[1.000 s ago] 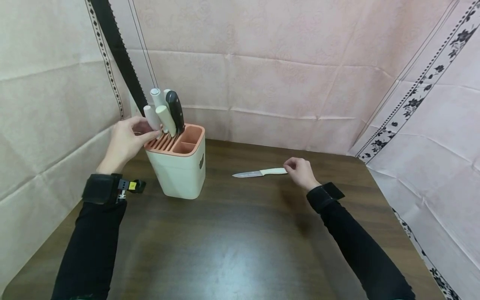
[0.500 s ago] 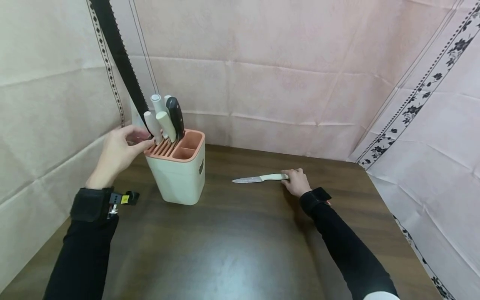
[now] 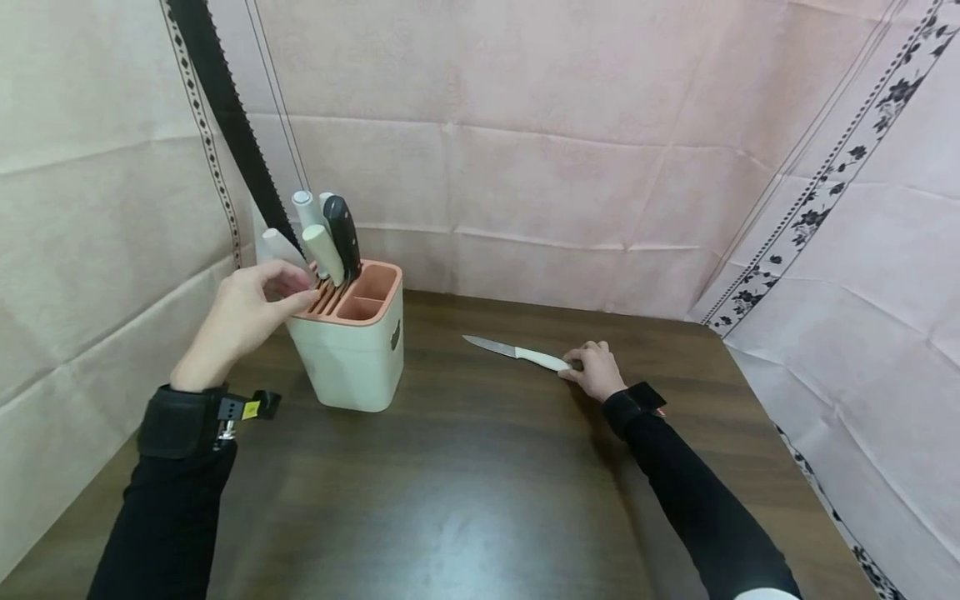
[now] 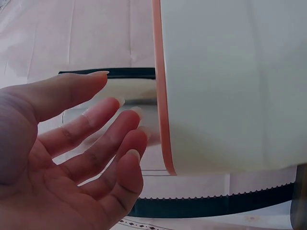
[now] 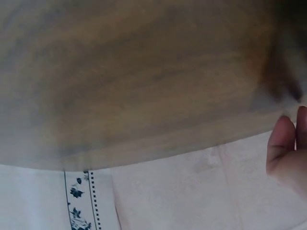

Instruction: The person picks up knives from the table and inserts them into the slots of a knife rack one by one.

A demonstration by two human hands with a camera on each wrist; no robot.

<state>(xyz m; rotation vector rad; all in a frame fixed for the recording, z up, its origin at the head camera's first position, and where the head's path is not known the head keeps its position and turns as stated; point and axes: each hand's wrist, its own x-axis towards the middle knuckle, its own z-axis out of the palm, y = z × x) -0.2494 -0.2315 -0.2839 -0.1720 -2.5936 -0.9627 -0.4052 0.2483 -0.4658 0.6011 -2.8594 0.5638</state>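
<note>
I take the knife block (image 3: pixel 348 346) as my landmark; it stands on the dark wooden table (image 3: pixel 480 500). Just left of its coral rim my left hand (image 3: pixel 243 321) hovers at the slots. The fingers (image 4: pixel 108 146) are loosely spread and only gently bent, close to a pale handle (image 3: pixel 276 243) that leans out at the block's left edge. From the left wrist view I see a gap between fingertips and block, so I judge that this hand has hold of nothing. Three more pale handles and one black handle (image 3: pixel 341 233) stand tilted in the slots.

Well to the right of the block, the small knife (image 3: pixel 517 353) lies flat on the table, blade tip pointing back toward the block. My right hand (image 3: pixel 596 371) is curled over the butt of its white handle, fingers wrapped around it.

I expect that knife to be light and stiff, with a smooth handle that could slip in a loose pinch and a thin blade best kept off my skin. I would keep the hold on the handle, close to the blade for control.

The right wrist view is blurred: only a fingertip (image 5: pixel 283 143), table grain and cloth show, no knife. The blades in the block are hidden, and how firmly the handle is held I cannot tell.
</note>
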